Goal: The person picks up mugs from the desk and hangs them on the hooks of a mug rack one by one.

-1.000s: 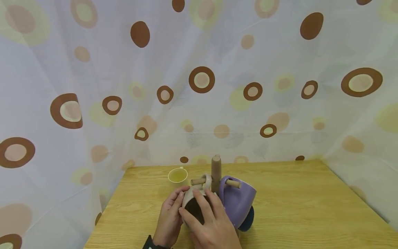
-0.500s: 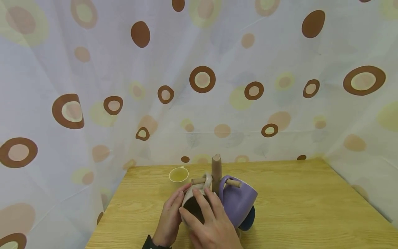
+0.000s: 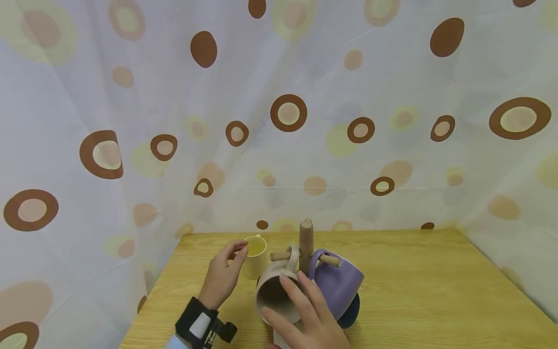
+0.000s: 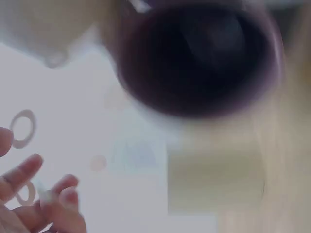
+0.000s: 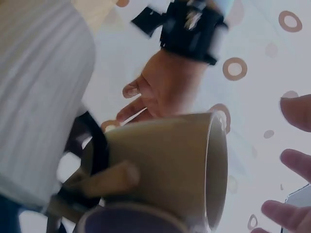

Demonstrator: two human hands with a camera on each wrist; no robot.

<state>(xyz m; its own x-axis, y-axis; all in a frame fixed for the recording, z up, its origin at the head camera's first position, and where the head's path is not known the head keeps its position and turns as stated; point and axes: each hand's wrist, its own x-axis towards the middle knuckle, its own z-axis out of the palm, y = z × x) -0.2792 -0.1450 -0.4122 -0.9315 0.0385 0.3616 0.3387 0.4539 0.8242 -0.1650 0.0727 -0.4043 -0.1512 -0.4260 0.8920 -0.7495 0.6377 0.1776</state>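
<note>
A beige mug hangs by its handle from a peg of the wooden mug tree, its mouth facing the front. My right hand is in front of it with fingers spread; in the right wrist view the fingers stand apart from the mug's rim. To the left, my left hand is in the air, fingers loosely bent and holding nothing. It is nearest a cream cup with a yellow inside, standing on the table. Whether it touches that cup I cannot tell.
A purple mug hangs on the tree's right peg, a dark blue one below it. A white ribbed surface fills the left of the right wrist view. Behind the wooden table hangs a spotted curtain.
My left hand has let go of the beige mug and moved left, towards the cream cup. My right hand has drawn slightly down and right from the mug, which stays hanging.
</note>
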